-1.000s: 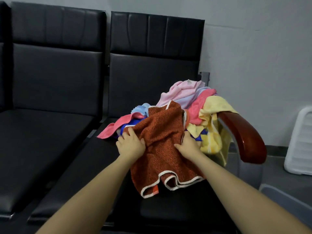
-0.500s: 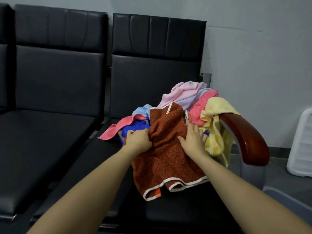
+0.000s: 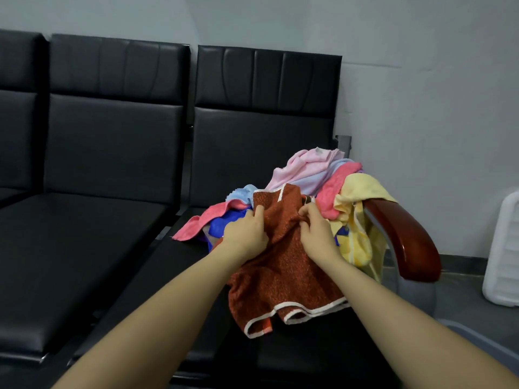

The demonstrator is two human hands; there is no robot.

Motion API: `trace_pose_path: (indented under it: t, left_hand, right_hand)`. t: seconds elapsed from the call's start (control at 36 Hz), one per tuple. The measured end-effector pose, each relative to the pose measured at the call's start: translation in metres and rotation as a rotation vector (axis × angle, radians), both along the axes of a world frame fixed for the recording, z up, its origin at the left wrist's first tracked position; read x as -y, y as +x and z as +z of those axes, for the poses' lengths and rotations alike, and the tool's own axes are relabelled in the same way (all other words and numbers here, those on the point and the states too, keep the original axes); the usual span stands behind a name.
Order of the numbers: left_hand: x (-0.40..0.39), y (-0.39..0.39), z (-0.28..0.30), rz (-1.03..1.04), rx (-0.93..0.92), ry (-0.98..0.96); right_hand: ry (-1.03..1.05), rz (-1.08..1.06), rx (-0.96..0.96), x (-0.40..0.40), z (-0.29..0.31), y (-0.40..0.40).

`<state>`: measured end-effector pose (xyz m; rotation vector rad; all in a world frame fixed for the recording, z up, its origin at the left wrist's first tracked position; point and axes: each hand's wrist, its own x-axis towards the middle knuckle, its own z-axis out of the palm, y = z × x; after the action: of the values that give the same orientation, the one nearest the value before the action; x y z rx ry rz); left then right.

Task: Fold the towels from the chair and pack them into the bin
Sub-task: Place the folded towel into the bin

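A rust-brown towel point(image 3: 283, 279) with a white hem hangs over the front of a pile of towels point(image 3: 314, 175) on the right black chair point(image 3: 261, 153). My left hand point(image 3: 247, 234) grips the towel's upper left part. My right hand point(image 3: 316, 231) pinches its upper right part, fingers curled into the cloth. Pink, light blue, blue and yellow towels lie behind and beside it; the yellow towel point(image 3: 362, 192) drapes over the armrest. A grey bin's rim point(image 3: 474, 341) shows at the lower right, mostly hidden by my right arm.
A glossy red-brown armrest point(image 3: 407, 237) curves down at the chair's right side. A white slatted plastic object point(image 3: 502, 248) leans by the wall at far right. Two more black seats point(image 3: 84, 242) stand to the left. Grey wall behind.
Both hands have slid up the brown towel toward its top edge and moved closer together, bunching the cloth. The view has tilted up and shifted right.
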<state>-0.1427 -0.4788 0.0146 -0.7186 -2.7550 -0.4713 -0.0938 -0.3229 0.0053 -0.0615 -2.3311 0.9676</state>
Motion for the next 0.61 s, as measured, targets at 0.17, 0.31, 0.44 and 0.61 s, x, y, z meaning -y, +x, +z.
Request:
trace_pose_path:
  t: [0.17,0.31,0.44,0.61]
  left_hand:
    - [-0.006,0.005,0.034,-0.248,-0.179,0.164]
    - [-0.005,0.013,0.069,-0.248,-0.067,0.112]
    - [0.004,0.014,0.088,-0.192,-0.141,0.274]
    - [0.014,0.03,0.117,-0.223,-0.115,0.55]
  right_hand:
    - [0.094,0.061,-0.019,0.019,0.038,0.014]
    - [0.099,0.041,-0.055,0.023,0.067,0.023]
    - [0.146,0.027,-0.006,0.02,0.089,0.035]
    - [0.241,0.037,0.056,0.013,0.096,0.041]
